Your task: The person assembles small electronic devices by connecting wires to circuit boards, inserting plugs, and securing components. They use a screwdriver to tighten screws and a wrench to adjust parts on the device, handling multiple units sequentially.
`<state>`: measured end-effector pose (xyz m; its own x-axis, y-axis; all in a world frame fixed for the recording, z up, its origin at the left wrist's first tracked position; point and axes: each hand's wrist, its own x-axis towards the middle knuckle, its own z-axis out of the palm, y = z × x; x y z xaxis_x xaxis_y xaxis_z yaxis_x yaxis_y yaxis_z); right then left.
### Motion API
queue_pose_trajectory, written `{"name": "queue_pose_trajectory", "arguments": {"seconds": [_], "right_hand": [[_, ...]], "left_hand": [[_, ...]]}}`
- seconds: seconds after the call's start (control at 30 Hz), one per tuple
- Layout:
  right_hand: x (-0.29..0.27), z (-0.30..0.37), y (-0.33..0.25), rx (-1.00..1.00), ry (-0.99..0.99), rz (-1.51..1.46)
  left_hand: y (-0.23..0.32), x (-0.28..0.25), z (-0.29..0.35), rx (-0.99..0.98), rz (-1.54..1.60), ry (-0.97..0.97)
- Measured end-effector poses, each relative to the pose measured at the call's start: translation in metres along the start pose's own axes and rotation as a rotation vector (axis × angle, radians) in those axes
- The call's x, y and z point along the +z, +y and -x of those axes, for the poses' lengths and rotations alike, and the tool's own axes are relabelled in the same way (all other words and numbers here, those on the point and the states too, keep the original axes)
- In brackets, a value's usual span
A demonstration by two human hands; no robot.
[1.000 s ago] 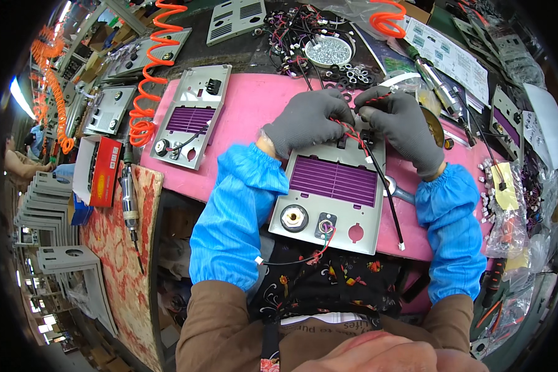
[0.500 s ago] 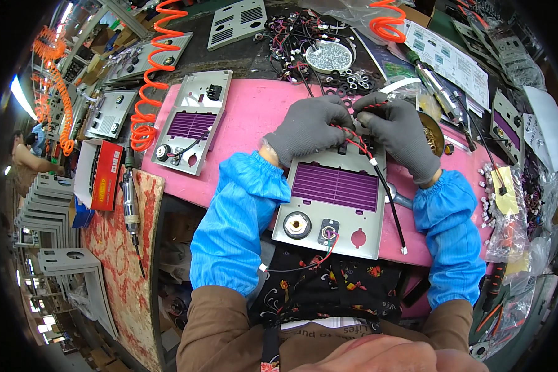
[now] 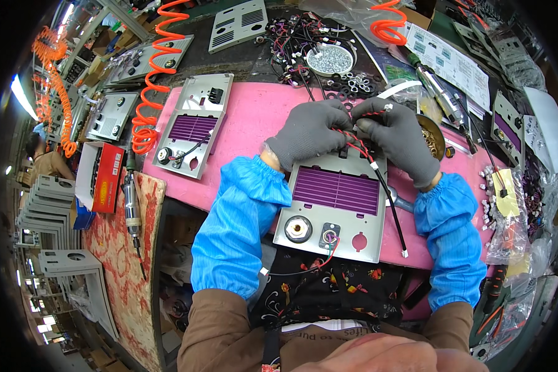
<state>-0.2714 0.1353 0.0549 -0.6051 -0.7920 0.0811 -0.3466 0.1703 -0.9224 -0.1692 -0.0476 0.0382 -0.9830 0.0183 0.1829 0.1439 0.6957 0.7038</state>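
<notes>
My left hand (image 3: 309, 133), in a grey glove, is closed with its fingertips pinching a twisted red-and-black wire harness (image 3: 367, 155). My right hand (image 3: 407, 144), gloved alike, pinches another stretch of that harness, and a small white connector (image 3: 388, 108) sticks up above its fingers. The harness's black sleeved end hangs across the panel's right side. Beneath both hands lies a light grey metal panel (image 3: 373, 240) with a purple slatted grille (image 3: 335, 190). It carries a round fitting (image 3: 298, 229) and a small socket (image 3: 330, 236) with thin wires. My hands hide the panel's far part.
A similar panel (image 3: 208, 93) lies left on the pink mat (image 3: 248, 111). Beyond are a bowl of small metal parts (image 3: 330, 59), tangled wires (image 3: 291, 40) and black rings. Coiled orange hoses (image 3: 144, 118) hang nearby. Electric screwdrivers (image 3: 131, 204) rest left and right; a red box (image 3: 107, 177) stands left.
My right fingers have shifted slightly along the harness, and the white connector has come lower, closer to them. The panel sits slightly lower in view. At far left a person has moved.
</notes>
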Motion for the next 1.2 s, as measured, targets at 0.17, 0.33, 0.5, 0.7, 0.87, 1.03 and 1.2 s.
{"name": "queue_pose_trajectory", "arguments": {"seconds": [0.17, 0.33, 0.5, 0.7, 0.87, 1.03, 1.2], "right_hand": [[-0.001, 0.004, -0.011, 0.040, -0.048, 0.044], [-0.003, -0.001, -0.007, -0.076, -0.058, 0.158], [-0.004, 0.001, -0.005, -0.247, -0.016, 0.386], [-0.005, 0.005, -0.011, -0.212, -0.084, 0.293], [-0.001, 0.003, -0.007, -0.098, -0.017, 0.274], [0.000, 0.003, -0.001, -0.157, -0.016, 0.178], [0.000, 0.002, -0.004, -0.138, -0.019, 0.278]], "left_hand": [[0.002, 0.002, 0.001, -0.018, 0.011, 0.006], [0.002, 0.000, -0.001, -0.068, -0.015, -0.026], [-0.002, 0.003, -0.004, 0.018, 0.006, 0.008], [0.000, -0.001, 0.002, -0.066, 0.157, -0.018], [0.005, -0.002, -0.001, -0.050, 0.081, -0.042], [0.007, -0.002, 0.000, -0.048, 0.127, -0.035], [0.009, -0.004, -0.001, -0.071, 0.179, -0.042]]}}
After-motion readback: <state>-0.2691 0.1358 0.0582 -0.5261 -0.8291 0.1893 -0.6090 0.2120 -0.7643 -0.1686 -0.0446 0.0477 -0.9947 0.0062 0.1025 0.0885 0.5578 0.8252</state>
